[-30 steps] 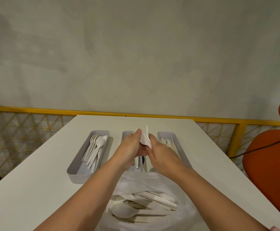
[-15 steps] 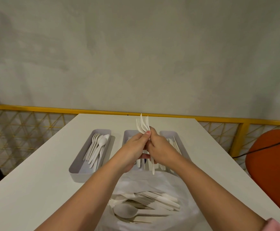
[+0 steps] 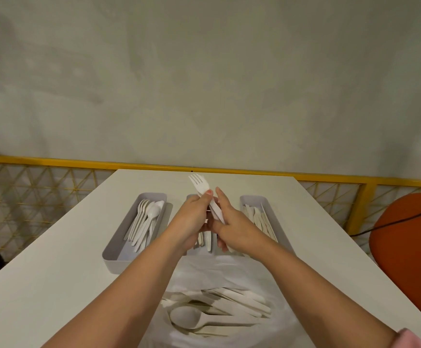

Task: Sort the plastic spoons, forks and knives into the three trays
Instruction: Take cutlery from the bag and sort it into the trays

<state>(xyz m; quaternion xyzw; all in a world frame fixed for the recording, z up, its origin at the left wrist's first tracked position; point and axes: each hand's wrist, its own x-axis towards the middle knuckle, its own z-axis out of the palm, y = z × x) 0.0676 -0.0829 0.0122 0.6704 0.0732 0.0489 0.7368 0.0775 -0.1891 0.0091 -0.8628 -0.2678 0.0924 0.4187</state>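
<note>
Fork (image 3: 197, 184) pinched between left hand (image 3: 192, 218), right hand (image 3: 235, 223); middle tray (image 3: 191, 197) mostly hidden.

The fork (image 3: 199, 187) has turned tines face-on and tilted left, the right hand (image 3: 233, 223) sliding down its handle.

White table (image 3: 54, 285) held left tray (image 3: 114, 257), mid tray (image 3: 192, 197), right tray (image 3: 252, 198), side by side. Clear bag (image 3: 229, 267) w/ cutlery (image 3: 229, 305) lay nearer the person.
</note>
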